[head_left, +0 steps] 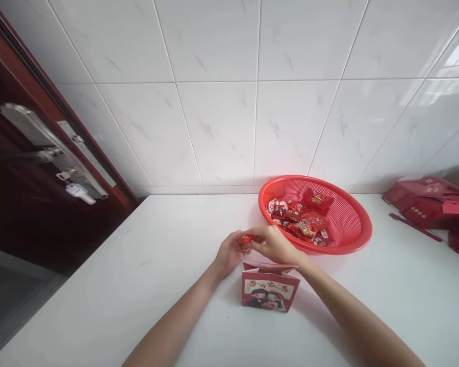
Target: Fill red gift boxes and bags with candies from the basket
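Observation:
Just behind a small red gift box (270, 290), my left hand (230, 252) and my right hand (273, 244) meet over a small red wrapped candy (247, 238). The fingers of both hands are closed around it. The box stands upright on the white table, its top open, with a cartoon couple printed on the front. My right hand is beside the near left rim of a red plastic basket (354, 224). Inside the basket lie several red wrapped candies (306, 224), heaped toward its left side.
Red folded bags or boxes (432, 201) with straps lie at the right end of the white table (137, 285). A tiled wall (218, 132) runs along the back. At the left is a dark red door (19, 178) with keys (78, 191) in its lock.

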Demonstrator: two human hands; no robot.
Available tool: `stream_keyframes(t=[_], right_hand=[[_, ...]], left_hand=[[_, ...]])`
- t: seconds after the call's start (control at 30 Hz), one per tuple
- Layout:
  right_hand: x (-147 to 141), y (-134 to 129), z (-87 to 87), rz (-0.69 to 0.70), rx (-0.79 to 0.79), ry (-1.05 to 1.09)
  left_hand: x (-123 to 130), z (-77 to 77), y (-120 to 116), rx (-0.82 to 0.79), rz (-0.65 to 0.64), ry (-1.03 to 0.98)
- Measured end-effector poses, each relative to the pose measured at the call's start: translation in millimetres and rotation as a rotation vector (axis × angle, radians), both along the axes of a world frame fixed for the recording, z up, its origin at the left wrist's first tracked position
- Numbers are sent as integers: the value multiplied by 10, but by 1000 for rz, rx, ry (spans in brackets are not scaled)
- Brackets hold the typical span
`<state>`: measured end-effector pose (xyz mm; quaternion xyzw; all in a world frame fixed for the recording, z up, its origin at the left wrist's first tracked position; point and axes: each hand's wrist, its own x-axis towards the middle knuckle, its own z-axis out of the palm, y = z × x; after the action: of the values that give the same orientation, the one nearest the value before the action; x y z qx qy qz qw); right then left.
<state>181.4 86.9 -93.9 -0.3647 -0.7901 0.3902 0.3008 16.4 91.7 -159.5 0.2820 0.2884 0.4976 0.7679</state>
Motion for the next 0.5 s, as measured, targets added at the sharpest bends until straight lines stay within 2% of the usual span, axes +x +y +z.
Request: stream_keyframes(t=[0.27, 0.5], right_hand=[[65, -34, 45, -13, 51, -103], [63, -113, 146, -147, 54, -229]], left_hand=[[14, -14, 15, 68, 12, 34], [-12, -29, 32, 82, 3, 90]])
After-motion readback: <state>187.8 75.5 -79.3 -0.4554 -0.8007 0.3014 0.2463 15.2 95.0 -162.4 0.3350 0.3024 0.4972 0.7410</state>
